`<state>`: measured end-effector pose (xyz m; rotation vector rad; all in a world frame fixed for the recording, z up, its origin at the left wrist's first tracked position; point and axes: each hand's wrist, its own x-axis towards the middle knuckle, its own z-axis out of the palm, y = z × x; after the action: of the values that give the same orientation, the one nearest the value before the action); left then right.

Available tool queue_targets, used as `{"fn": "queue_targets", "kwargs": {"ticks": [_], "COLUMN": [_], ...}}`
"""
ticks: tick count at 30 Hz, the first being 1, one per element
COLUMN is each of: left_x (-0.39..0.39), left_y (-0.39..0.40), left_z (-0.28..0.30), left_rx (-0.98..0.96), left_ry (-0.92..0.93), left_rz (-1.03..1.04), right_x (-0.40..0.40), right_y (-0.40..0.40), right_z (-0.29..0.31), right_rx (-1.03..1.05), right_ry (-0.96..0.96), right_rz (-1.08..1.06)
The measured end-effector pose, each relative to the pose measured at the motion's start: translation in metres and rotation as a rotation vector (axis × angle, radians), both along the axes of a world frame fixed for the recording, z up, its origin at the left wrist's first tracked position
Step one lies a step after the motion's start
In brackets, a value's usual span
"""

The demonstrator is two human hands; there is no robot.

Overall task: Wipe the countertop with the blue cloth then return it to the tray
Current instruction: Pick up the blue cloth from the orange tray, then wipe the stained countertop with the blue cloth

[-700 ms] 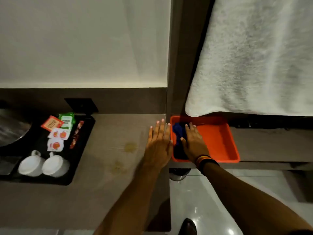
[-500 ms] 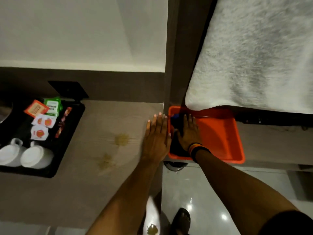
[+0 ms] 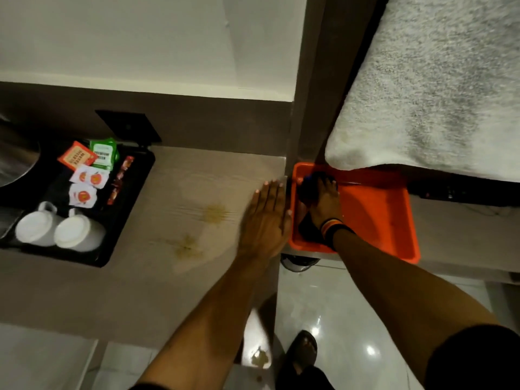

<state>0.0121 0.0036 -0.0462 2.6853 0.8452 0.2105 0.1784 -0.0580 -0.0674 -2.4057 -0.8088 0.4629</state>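
Note:
The blue cloth (image 3: 307, 190) lies bunched in the left end of the orange tray (image 3: 377, 215), which sits on a lower ledge right of the countertop (image 3: 180, 192). My right hand (image 3: 323, 202) rests on top of the cloth, fingers spread over it, covering most of it. My left hand (image 3: 267, 218) lies flat and open on the countertop's right edge, beside the tray. Two yellowish stains (image 3: 215, 213) mark the countertop left of that hand.
A black tray (image 3: 135, 198) at the left holds two white cups (image 3: 57, 228), tea sachets (image 3: 88, 175) and a kettle base. A white towel (image 3: 439, 85) hangs over the orange tray's back. A black socket plate (image 3: 128, 126) is on the wall. Below is glossy floor and my foot (image 3: 302, 350).
The view has shifted slightly. My right hand has pressed further onto the cloth in the tray. My left hand stays flat on the counter edge.

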Motion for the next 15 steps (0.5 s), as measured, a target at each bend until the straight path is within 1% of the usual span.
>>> {"fn": "queue_targets", "kwargs": {"ticks": [2,4,8,10,13,15], "left_x": [-0.021,-0.05,-0.117,-0.154,-0.203,-0.232], "left_y": [0.001,0.004,0.014,0.02,0.032,0.038], "left_z": [0.014,0.032,0.054,0.054,0.046,0.039], "left_rx": [0.004,0.009,0.022,0.064,0.039,0.041], "left_ry": [0.022,0.009,-0.012,-0.022,0.012,0.033], "left_rz": [-0.017,-0.026,-0.009,-0.03,-0.058,-0.048], "right_x": [-0.007,-0.031,-0.108,-0.155,-0.23,-0.269], "right_y": [-0.005,-0.014,-0.033,-0.042,-0.049,-0.049], "right_z": [0.023,0.049,0.086,0.091,0.082,0.071], "right_rx": [0.074,0.08,0.125,0.143,0.172,0.135], "right_ry": [-0.028,-0.043,-0.04,-0.036,0.014,0.035], "right_rz": [-0.021,-0.014,-0.018,-0.027,-0.065,-0.078]}}
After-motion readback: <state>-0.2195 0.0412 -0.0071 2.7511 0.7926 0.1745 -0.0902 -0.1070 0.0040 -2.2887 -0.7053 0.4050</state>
